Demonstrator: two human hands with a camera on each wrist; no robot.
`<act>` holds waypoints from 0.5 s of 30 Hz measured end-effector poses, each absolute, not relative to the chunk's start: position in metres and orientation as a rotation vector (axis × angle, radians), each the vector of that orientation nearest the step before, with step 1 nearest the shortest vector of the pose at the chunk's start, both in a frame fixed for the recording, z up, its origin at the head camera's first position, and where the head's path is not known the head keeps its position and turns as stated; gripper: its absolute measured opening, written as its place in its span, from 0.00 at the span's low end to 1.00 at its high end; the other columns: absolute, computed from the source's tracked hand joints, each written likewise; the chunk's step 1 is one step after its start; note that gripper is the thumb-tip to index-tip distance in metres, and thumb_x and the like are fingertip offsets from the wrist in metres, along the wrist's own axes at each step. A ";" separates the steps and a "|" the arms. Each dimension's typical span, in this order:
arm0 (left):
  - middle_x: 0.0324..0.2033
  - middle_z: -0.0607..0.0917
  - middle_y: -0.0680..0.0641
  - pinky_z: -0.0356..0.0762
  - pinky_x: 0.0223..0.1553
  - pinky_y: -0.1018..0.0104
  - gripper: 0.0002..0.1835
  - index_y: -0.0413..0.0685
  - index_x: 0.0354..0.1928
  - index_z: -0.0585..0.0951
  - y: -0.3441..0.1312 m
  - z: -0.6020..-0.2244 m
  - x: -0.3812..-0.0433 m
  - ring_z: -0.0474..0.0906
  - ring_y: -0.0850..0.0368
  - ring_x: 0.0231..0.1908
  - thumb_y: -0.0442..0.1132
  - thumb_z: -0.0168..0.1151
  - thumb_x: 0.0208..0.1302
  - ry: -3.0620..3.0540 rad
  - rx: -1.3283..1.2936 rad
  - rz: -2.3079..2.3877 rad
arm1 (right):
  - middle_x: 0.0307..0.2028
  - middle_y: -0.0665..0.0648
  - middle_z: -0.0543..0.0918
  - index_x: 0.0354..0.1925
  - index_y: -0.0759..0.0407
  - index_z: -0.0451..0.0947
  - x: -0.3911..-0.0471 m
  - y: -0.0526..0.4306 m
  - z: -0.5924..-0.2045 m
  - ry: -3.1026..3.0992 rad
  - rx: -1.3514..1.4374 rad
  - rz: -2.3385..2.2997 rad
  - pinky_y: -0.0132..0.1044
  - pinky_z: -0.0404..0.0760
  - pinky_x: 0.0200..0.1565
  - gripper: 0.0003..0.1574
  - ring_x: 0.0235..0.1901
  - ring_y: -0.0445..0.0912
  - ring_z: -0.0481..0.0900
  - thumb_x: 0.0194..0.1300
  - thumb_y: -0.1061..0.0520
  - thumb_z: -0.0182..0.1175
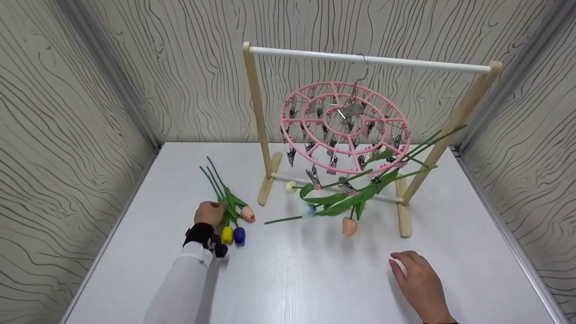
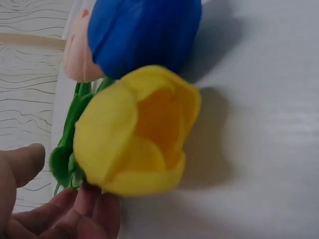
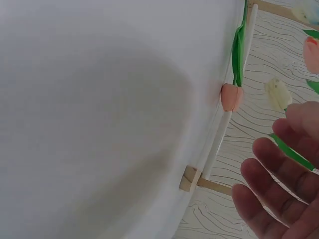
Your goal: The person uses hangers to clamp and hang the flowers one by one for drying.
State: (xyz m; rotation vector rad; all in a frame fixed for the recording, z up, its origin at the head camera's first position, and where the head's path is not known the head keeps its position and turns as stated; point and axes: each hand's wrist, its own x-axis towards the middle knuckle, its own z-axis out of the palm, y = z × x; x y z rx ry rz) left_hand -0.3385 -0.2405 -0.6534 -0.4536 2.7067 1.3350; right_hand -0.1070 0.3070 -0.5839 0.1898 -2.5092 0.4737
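My left hand is at the stems of several artificial tulips on the left of the table. A yellow tulip, a blue tulip and a pink tulip lie together there. In the left wrist view the thumb stands apart from the fingers, which touch near the base of the yellow bloom. My right hand hovers over the right front of the table, fingers loosely bent and holding nothing. A round pink clip hanger hangs nearby, with several tulips at its front right side.
The hanger hooks onto a white bar between wooden posts on feet. A peach tulip, a light blue tulip and a cream tulip are below the hanger. Wood-patterned panels enclose the white table.
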 end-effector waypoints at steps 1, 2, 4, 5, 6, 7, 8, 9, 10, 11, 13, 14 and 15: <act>0.65 0.92 0.27 0.90 0.66 0.40 0.35 0.28 0.72 0.85 -0.236 -0.652 -0.339 0.91 0.32 0.62 0.56 0.66 0.86 2.714 -0.450 1.309 | 0.38 0.59 0.93 0.41 0.62 0.93 -0.107 0.307 -0.585 -2.501 0.197 0.459 0.55 0.94 0.41 0.12 0.39 0.61 0.91 0.61 0.69 0.86; 0.66 0.91 0.27 0.89 0.69 0.38 0.35 0.28 0.72 0.85 -0.233 -0.650 -0.339 0.90 0.30 0.64 0.55 0.66 0.86 2.713 -0.458 1.294 | 0.38 0.60 0.93 0.40 0.62 0.93 -0.108 0.308 -0.586 -2.496 0.203 0.454 0.55 0.94 0.41 0.13 0.38 0.61 0.91 0.60 0.70 0.86; 0.67 0.90 0.26 0.89 0.70 0.38 0.34 0.27 0.72 0.84 -0.228 -0.647 -0.339 0.90 0.30 0.64 0.54 0.69 0.83 2.705 -0.476 1.281 | 0.38 0.60 0.93 0.40 0.62 0.93 -0.108 0.308 -0.587 -2.497 0.208 0.450 0.55 0.93 0.41 0.13 0.38 0.61 0.91 0.60 0.69 0.86; 0.66 0.91 0.26 0.90 0.68 0.39 0.34 0.27 0.71 0.84 -0.226 -0.645 -0.339 0.91 0.31 0.63 0.52 0.71 0.82 2.699 -0.484 1.286 | 0.38 0.60 0.92 0.40 0.61 0.93 -0.109 0.308 -0.587 -2.496 0.210 0.449 0.55 0.93 0.41 0.14 0.38 0.61 0.91 0.59 0.69 0.87; 0.64 0.92 0.26 0.91 0.65 0.41 0.34 0.27 0.70 0.85 -0.224 -0.644 -0.339 0.91 0.32 0.61 0.52 0.72 0.80 2.697 -0.493 1.289 | 0.38 0.60 0.92 0.40 0.61 0.93 -0.109 0.308 -0.588 -2.495 0.213 0.449 0.55 0.93 0.41 0.14 0.39 0.61 0.91 0.59 0.69 0.87; 0.63 0.92 0.26 0.92 0.62 0.44 0.33 0.26 0.69 0.86 -0.223 -0.644 -0.339 0.92 0.34 0.58 0.51 0.74 0.78 2.691 -0.500 1.296 | 0.37 0.59 0.92 0.40 0.61 0.93 -0.109 0.308 -0.587 -2.491 0.219 0.451 0.55 0.93 0.41 0.14 0.39 0.62 0.91 0.59 0.70 0.87; 0.61 0.93 0.27 0.93 0.59 0.47 0.33 0.26 0.67 0.87 -0.223 -0.643 -0.339 0.92 0.36 0.55 0.50 0.75 0.76 2.684 -0.507 1.307 | 0.37 0.59 0.92 0.40 0.61 0.92 -0.109 0.308 -0.588 -2.488 0.225 0.451 0.54 0.93 0.41 0.15 0.39 0.62 0.90 0.58 0.70 0.87; 0.60 0.94 0.27 0.93 0.56 0.49 0.32 0.26 0.65 0.88 -0.222 -0.643 -0.340 0.93 0.37 0.53 0.50 0.76 0.74 2.678 -0.503 1.316 | 0.37 0.59 0.92 0.40 0.61 0.93 -0.109 0.308 -0.587 -2.485 0.223 0.449 0.54 0.93 0.41 0.15 0.39 0.61 0.91 0.58 0.70 0.87; 0.58 0.94 0.28 0.93 0.54 0.51 0.32 0.26 0.64 0.89 -0.223 -0.644 -0.341 0.92 0.39 0.52 0.50 0.77 0.73 2.666 -0.501 1.330 | 0.37 0.59 0.92 0.40 0.61 0.93 -0.109 0.308 -0.587 -2.486 0.223 0.449 0.54 0.93 0.41 0.15 0.38 0.61 0.91 0.58 0.70 0.87; 0.58 0.94 0.28 0.92 0.52 0.52 0.32 0.26 0.63 0.89 -0.223 -0.645 -0.341 0.92 0.40 0.51 0.50 0.78 0.72 2.654 -0.494 1.343 | 0.37 0.59 0.92 0.40 0.60 0.93 -0.109 0.307 -0.587 -2.490 0.218 0.447 0.54 0.93 0.41 0.15 0.38 0.61 0.91 0.59 0.70 0.87; 0.58 0.94 0.28 0.93 0.52 0.54 0.32 0.26 0.61 0.90 -0.224 -0.648 -0.343 0.92 0.40 0.51 0.50 0.80 0.71 2.625 -0.479 1.373 | 0.37 0.59 0.92 0.40 0.61 0.93 -0.109 0.307 -0.587 -2.503 0.211 0.455 0.53 0.93 0.41 0.14 0.38 0.61 0.90 0.59 0.69 0.87; 0.58 0.94 0.28 0.93 0.53 0.54 0.33 0.26 0.61 0.90 -0.224 -0.649 -0.344 0.93 0.40 0.52 0.51 0.80 0.70 2.615 -0.466 1.384 | 0.38 0.59 0.92 0.41 0.61 0.93 -0.108 0.307 -0.587 -2.511 0.204 0.457 0.53 0.93 0.41 0.14 0.39 0.61 0.90 0.60 0.69 0.87; 0.59 0.94 0.27 0.93 0.53 0.55 0.33 0.26 0.62 0.91 -0.224 -0.650 -0.345 0.93 0.41 0.53 0.52 0.81 0.70 2.598 -0.455 1.404 | 0.38 0.59 0.92 0.41 0.61 0.93 -0.108 0.306 -0.587 -2.519 0.197 0.463 0.53 0.93 0.41 0.13 0.39 0.61 0.90 0.60 0.69 0.87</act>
